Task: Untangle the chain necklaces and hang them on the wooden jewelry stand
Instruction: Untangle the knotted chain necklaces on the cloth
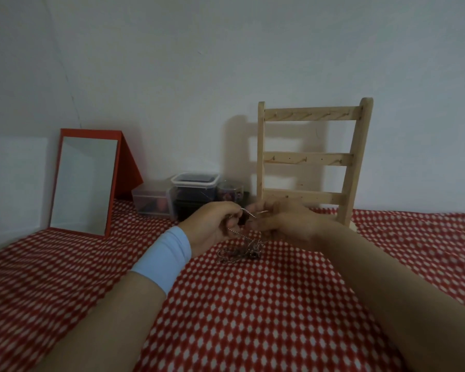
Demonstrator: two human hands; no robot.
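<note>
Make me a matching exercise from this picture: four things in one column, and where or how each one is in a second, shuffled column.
Column one:
1. mirror
2. wooden jewelry stand
3. chain necklaces
4. wristband

Column two:
A. light blue, on the left wrist
B. tangled, partly lifted off the checked cloth, pinched by the left hand and right hand
C. red-framed, propped at far left
D. at back right, hooks bare

Pairs: 1-C, 2-D, 3-B, 4-A.

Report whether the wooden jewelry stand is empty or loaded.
Empty: the wooden jewelry stand shows only bare pegs; the chain necklaces lie tangled on the cloth.
</note>
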